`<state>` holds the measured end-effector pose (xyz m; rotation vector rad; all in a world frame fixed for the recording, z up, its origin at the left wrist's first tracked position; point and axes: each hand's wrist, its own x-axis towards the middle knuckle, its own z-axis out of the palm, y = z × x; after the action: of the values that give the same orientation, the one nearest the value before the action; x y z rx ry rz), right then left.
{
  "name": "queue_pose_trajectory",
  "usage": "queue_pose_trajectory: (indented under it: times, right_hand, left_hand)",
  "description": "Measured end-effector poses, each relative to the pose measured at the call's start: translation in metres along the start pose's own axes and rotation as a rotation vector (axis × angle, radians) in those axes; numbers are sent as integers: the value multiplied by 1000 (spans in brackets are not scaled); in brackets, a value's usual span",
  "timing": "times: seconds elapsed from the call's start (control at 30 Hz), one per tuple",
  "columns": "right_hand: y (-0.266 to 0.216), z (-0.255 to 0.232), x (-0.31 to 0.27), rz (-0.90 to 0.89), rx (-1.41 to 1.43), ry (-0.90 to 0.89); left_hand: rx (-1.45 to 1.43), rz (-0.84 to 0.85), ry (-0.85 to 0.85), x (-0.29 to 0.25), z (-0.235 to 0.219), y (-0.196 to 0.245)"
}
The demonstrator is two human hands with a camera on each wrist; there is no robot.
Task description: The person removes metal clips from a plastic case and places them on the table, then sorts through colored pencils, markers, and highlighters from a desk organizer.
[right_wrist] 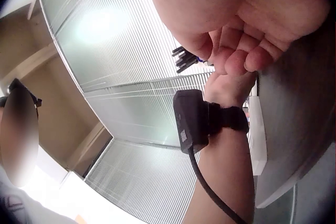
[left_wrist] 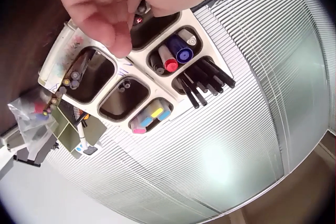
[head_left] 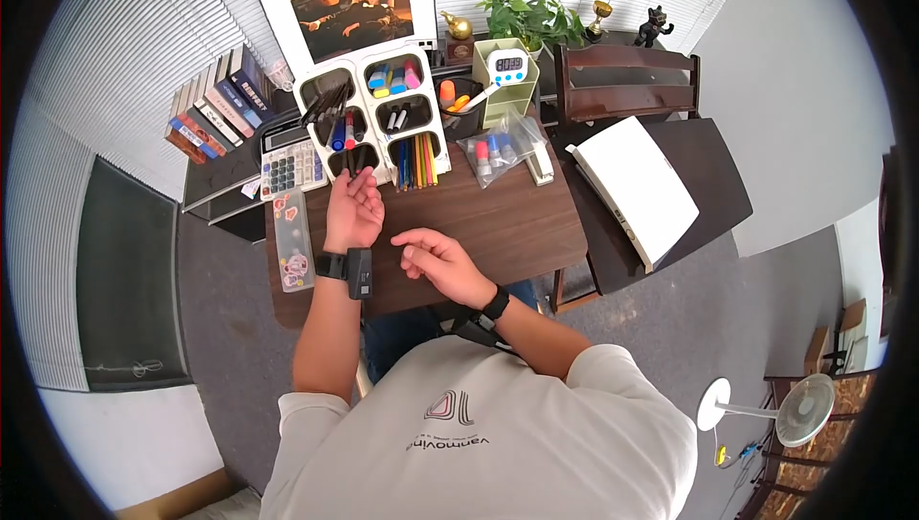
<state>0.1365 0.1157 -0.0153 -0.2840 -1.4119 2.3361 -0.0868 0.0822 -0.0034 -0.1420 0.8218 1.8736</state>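
Observation:
In the head view my left hand (head_left: 356, 216) is at the front left compartment of a white desk organizer (head_left: 362, 99), palm turned up, fingers loosely bent at the rim. Dark pens (head_left: 353, 162) stand in that compartment, right by the fingertips. The left wrist view shows the fingers hanging over its edge, with a dark pen end (left_wrist: 142, 7) behind them; nothing shows in their grasp. My right hand (head_left: 442, 266) hovers over the table front, fingers loosely curled and holding nothing. Blue and red markers (left_wrist: 180, 50) stand in the neighbouring compartment, with black pens (left_wrist: 202, 82) beyond.
Highlighters (head_left: 392, 78) and colored pencils (head_left: 415, 161) fill other organizer compartments. A calculator (head_left: 292, 169) and a sticker-covered pencil case (head_left: 294, 242) lie left. Rightward are a black pen cup (head_left: 459, 123), a bag of bottles (head_left: 498, 151) and a stapler (head_left: 539, 164).

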Motion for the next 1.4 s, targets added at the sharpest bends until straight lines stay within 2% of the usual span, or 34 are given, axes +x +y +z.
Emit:
queue_pose_trajectory:
  times: [0.23,0.3,0.33,0.4,0.47,0.5,0.53,0.6,0.63,0.7,0.87,0.93,0.97,1.0,1.07,1.13,1.2,1.27,1.3,1.37,1.4]
  right_hand:
    - [-6,3,-1,13,-49,2]
    - [1,1,-3,11,-29,3]
    - [3,0,-1,6,-11,5]
    - [0,0,0,-5,-17,0]
    - [-1,2,-2,8,-21,-3]
    - [-2,2,-2,-2,-38,-16]
    - [-4,3,-2,-14,-58,-31]
    - [-3,3,-1,-9,-64,-37]
    - [-2,2,-2,-2,-64,-32]
    - [0,0,-3,-20,-62,-28]
    - [-1,1,-3,-48,-50,-20]
    - [-1,1,-2,-33,-68,-33]
    - [-1,1,-2,-34,-68,-33]
    - [-1,1,-2,-24,-70,-30]
    - [0,0,-2,-13,-69,-29]
    - [-1,0,-3,-27,-69,-50]
    - [-3,2,-4,-4,-60,-44]
    - [-1,3,-3,12,-44,-28]
    - [-1,2,-3,3,-56,-39]
    - [-1,3,-2,9,-69,-57]
    - [-3,5,1,58,-75,-81]
  left_hand:
    - [37,27,15,-4,0,-5]
    - [82,39,66,-32,13,-11]
    - [205,38,72,-55,22,-14]
    - [542,250,-70,-91,39,-2]
    - [897,826,32,-86,50,20]
    - [1085,1220,134,-80,63,33]
    - [1328,1341,230,-84,78,49]
    - [1544,1327,235,-68,86,69]
    - [1540,1335,234,-60,88,73]
    - [1722,1401,200,-45,94,75]
    - [1788,1458,220,-26,117,69]
    - [1875,1383,179,-14,113,74]
    - [1845,1462,156,-14,115,73]
    - [1845,1463,156,-14,114,76]
    - [1669,1597,47,-17,109,83]
    - [1538,1662,83,-32,98,92]
    - [1243,1420,250,-80,92,83]
    - [983,1380,242,-94,51,77]
    - [991,1373,241,-98,35,69]
    - [441,1122,159,-109,9,50]
    - [351,1042,131,-121,5,39]
